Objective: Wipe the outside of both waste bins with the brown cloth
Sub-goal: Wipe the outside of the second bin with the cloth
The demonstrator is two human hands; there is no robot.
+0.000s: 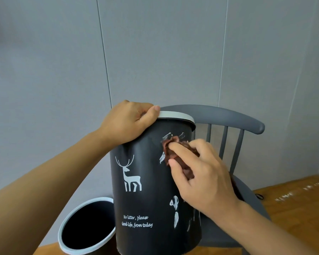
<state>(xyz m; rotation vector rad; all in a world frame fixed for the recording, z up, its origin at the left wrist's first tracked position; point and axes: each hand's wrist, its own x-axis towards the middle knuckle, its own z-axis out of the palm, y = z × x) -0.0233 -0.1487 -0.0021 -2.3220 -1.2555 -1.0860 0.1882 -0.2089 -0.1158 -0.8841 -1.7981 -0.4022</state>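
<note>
A tall black waste bin with white deer prints and a pale rim stands tilted in the middle of the view. My left hand grips its rim at the upper left. My right hand presses a crumpled brown cloth against the bin's upper right side, over one of the white prints. A second black bin with a pale rim stands lower left, its open mouth facing up, partly hidden behind the first bin.
A dark grey wooden chair with a spindle back stands right behind the held bin. The wooden floor shows at the right, with pale scuff marks. A grey panelled wall fills the background.
</note>
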